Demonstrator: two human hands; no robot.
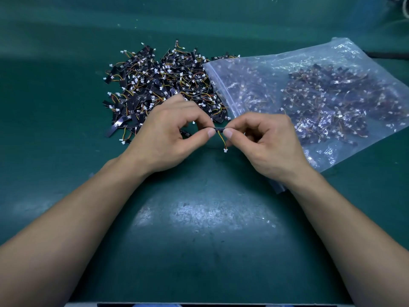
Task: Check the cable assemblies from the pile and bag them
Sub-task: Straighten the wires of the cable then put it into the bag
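Hands meet mid-worktop: left hand [164, 134] and right hand [263, 140] each pinch one end of a black cable assembly [219, 129], its wires and white connector [225, 150] dangling. Pile [163, 85] lies just beyond the hands; clear zip bag [321, 94], part-filled, sits right, overlapping the pile's edge, on green worktop [199, 218].

Worn green work mat [55, 89], scuffed pale toward the near edge; a dark blurred strip [389, 55] far right.
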